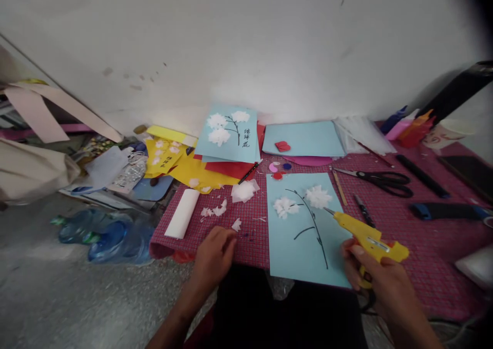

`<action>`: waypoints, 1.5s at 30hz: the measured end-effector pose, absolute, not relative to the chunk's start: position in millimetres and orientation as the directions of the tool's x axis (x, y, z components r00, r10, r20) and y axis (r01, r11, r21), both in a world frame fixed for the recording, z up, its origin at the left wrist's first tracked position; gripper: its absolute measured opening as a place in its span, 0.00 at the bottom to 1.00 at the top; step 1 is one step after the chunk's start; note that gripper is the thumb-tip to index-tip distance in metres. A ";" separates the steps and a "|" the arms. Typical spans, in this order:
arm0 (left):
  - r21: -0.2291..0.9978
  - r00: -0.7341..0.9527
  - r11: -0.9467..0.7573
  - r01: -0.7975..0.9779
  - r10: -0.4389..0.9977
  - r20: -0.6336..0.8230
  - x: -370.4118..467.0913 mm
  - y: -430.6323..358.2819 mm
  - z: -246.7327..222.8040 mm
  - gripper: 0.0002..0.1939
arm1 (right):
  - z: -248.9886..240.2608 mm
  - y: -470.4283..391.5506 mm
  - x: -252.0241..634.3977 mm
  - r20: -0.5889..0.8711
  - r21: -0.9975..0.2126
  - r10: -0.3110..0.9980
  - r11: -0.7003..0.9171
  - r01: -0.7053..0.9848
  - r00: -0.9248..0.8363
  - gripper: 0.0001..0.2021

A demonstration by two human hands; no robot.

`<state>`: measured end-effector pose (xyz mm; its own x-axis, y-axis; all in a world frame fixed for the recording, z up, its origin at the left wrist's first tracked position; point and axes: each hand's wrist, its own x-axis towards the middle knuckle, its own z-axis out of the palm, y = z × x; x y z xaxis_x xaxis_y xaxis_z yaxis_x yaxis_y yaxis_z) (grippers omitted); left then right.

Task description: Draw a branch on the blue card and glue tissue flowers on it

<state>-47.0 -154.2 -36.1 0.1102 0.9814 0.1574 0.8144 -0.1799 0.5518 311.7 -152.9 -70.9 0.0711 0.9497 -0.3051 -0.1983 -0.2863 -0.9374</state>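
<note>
My right hand (379,272) is wrapped round the handle of a yellow hot glue gun (360,231). The gun's tip lies close to a white paper flower (319,196) on a light blue sheet (281,256). A second white flower (286,207) sits left of a drawn black branch (314,220). At the table's front edge rests my left hand (215,254), its fingers curled together; whatever they may hold is hidden. Just beyond those fingers is a small white paper scrap (236,225). Thin white paper pieces (245,190) lie farther back.
A blue card with white flowers (227,133) leans at the back. Left lies a white paper roll (183,214); right are scissors (381,181), a black marker (364,210) and a blue-black tool (442,211). Paint bottles (408,128) stand by the wall. Water bottles (115,240) lie on the floor.
</note>
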 end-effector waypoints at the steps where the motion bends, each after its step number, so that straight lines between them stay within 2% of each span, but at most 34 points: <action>1: 0.533 0.100 -0.165 0.830 0.984 0.149 -56.7 -146.9 -35.3 0.08 | -68.2 -153.0 310.3 -0.303 -0.940 0.951 -0.286 -0.184 0.069 0.14; 5: 0.487 0.200 -0.210 0.848 0.977 0.071 -64.4 -120.2 -27.9 0.15 | -61.3 -153.1 304.9 -0.265 -0.958 0.960 -0.252 -0.136 0.085 0.15; 8: 0.459 0.242 -0.224 0.860 0.970 0.019 -55.1 -110.9 -24.3 0.13 | -62.1 -153.5 304.5 -0.256 -0.962 0.962 -0.244 -0.124 0.095 0.16; 11: 0.444 0.242 -0.210 0.871 0.970 -0.015 -52.9 -109.2 -25.1 0.05 | -63.7 -153.6 305.8 -0.264 -0.958 0.960 -0.251 -0.137 0.089 0.16; 17: 0.489 0.213 -0.181 0.853 0.977 -0.010 -64.7 -114.5 -27.7 0.06 | -62.4 -151.8 306.0 -0.286 -0.949 0.954 -0.267 -0.168 0.096 0.17; 20: 0.553 0.184 -0.152 0.819 0.983 -0.003 -67.7 -116.2 -24.7 0.06 | -61.9 -151.8 305.7 -0.284 -0.947 0.955 -0.264 -0.181 0.091 0.17; 23: 0.735 0.128 -0.047 0.677 0.990 -0.054 -68.3 -117.6 -21.2 0.05 | -62.0 -152.6 305.8 -0.293 -0.947 0.951 -0.275 -0.166 0.097 0.17; 25: 0.885 0.104 0.051 0.463 0.988 -0.111 -67.0 -119.7 -20.2 0.07 | -63.1 -153.3 306.4 -0.296 -0.948 0.951 -0.281 -0.148 0.093 0.17; 27: 0.968 0.114 0.171 0.184 0.974 -0.194 -63.7 -122.9 -20.8 0.11 | -65.2 -154.0 307.3 -0.284 -0.953 0.955 -0.271 -0.135 0.083 0.16; 30: 0.924 0.214 0.342 -0.171 0.928 -0.304 -55.6 -127.6 -23.5 0.15 | -67.6 -154.6 308.2 -0.279 -0.955 0.956 -0.267 -0.126 0.087 0.16; 32: 0.872 0.270 0.386 -0.301 0.911 -0.310 -49.7 -128.9 -25.3 0.16 | -66.9 -155.0 307.7 -0.290 -0.952 0.952 -0.277 -0.128 0.094 0.16; 36: 0.848 0.261 0.386 -0.362 0.916 -0.305 -40.6 -127.1 -26.5 0.18 | -61.2 -155.7 305.1 -0.283 -0.954 0.956 -0.271 -0.130 0.079 0.17; 42: 0.862 0.215 0.416 -0.289 0.906 -0.365 -34.5 -125.3 -25.7 0.17 | -60.4 -155.2 305.0 -0.268 -0.954 0.961 -0.254 -0.158 0.073 0.15; 45: 0.856 0.236 0.447 -0.259 0.889 -0.392 -32.0 -124.3 -26.0 0.20 | -59.5 -154.2 303.9 -0.260 -0.956 0.964 -0.248 -0.156 0.061 0.15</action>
<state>-32.0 -124.3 -26.0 0.2359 0.8891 -0.3922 -0.2592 0.4466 0.8564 303.9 -154.2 -59.5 0.0609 0.9638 -0.2596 -0.1556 -0.2478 -0.9562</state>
